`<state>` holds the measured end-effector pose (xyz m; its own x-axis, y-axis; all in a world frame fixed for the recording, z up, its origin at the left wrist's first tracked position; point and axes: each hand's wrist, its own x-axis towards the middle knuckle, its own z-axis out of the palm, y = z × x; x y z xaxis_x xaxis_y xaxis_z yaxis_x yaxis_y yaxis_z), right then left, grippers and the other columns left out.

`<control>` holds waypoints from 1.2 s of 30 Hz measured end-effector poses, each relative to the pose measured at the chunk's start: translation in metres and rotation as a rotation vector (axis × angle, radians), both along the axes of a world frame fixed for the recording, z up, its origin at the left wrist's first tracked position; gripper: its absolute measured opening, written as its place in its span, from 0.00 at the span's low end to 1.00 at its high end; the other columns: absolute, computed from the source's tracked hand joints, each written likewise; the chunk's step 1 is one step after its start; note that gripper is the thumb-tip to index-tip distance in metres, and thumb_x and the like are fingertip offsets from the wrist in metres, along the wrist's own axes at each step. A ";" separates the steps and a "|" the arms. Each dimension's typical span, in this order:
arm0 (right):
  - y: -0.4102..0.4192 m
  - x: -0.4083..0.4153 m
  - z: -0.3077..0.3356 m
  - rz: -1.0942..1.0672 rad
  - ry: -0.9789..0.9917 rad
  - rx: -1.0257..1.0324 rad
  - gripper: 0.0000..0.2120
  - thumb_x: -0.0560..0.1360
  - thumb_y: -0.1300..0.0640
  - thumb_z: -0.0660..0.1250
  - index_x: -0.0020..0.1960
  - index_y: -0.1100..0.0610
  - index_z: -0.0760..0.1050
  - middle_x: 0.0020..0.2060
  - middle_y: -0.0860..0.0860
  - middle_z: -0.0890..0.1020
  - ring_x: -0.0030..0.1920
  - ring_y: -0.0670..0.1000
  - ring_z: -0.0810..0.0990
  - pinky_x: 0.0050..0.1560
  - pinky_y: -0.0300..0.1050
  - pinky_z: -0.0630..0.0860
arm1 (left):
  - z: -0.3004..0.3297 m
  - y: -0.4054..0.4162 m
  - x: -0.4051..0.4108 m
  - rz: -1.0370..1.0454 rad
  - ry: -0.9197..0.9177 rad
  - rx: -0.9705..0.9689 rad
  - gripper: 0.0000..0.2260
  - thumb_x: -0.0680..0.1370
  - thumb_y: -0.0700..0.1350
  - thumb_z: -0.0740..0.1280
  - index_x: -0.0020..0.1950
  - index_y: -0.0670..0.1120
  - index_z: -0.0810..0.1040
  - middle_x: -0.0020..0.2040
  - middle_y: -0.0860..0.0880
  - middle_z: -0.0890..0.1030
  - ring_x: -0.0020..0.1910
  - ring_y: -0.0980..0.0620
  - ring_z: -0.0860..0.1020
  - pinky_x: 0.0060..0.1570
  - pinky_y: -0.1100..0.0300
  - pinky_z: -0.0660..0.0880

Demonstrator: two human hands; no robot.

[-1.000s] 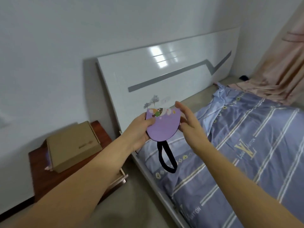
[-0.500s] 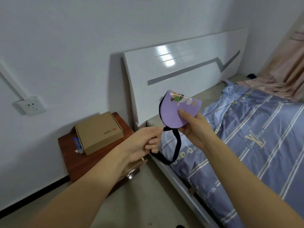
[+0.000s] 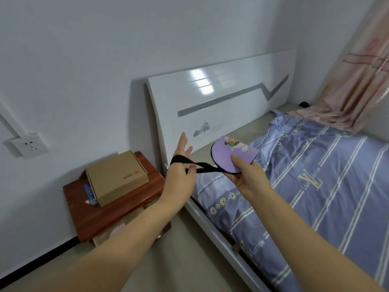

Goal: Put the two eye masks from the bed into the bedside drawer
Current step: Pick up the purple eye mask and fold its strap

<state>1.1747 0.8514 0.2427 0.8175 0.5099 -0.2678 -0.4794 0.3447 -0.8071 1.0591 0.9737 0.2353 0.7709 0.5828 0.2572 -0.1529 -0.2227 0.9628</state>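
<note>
The right hand (image 3: 250,178) is pinching the folded purple fabric eye mask (image 3: 232,155) above the bed's edge while the spread left hand (image 3: 182,165) is stretching its black elastic strap (image 3: 202,166), which should be gathered before lowering into the half-hidden bedside drawer (image 3: 117,230).

Eye masks: one visible, purple eye mask (image 3: 230,158), folded, one black strap (image 3: 202,166). Hands: two, left hand (image 3: 181,175), right hand (image 3: 249,179). Cardboard boxes: one, cardboard box (image 3: 116,178). Nightstands: one, nightstand (image 3: 84,216). Beds: one, bed (image 3: 328,199); headboard (image 3: 219,106) one. Wall sockets: one, socket (image 3: 28,145). Curtains: one, curtain (image 3: 357,81). Blue item beside box: one, blue item (image 3: 89,191), kind unclear.
</note>
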 end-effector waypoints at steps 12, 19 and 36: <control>-0.041 0.039 0.021 -0.091 -0.350 -0.212 0.06 0.76 0.62 0.64 0.53 0.57 0.74 0.46 0.52 0.81 0.46 0.52 0.81 0.31 0.39 0.81 | 0.001 -0.034 0.030 -0.502 0.773 0.140 0.11 0.78 0.45 0.64 0.55 0.39 0.78 0.51 0.38 0.83 0.44 0.46 0.83 0.50 0.56 0.79; -0.042 0.041 0.011 0.289 0.005 -0.246 0.11 0.76 0.67 0.63 0.58 0.65 0.72 0.43 0.58 0.84 0.37 0.53 0.84 0.26 0.38 0.80 | 0.025 -0.034 0.043 -0.106 0.348 1.004 0.30 0.77 0.44 0.65 0.75 0.44 0.56 0.74 0.40 0.64 0.70 0.44 0.67 0.66 0.54 0.68; -0.027 0.044 0.018 0.801 -0.076 -0.176 0.14 0.80 0.65 0.52 0.43 0.52 0.71 0.36 0.46 0.75 0.34 0.38 0.75 0.42 0.32 0.70 | 0.038 -0.039 0.011 -0.418 -0.293 1.328 0.12 0.74 0.34 0.66 0.56 0.42 0.82 0.60 0.36 0.79 0.64 0.38 0.74 0.62 0.41 0.73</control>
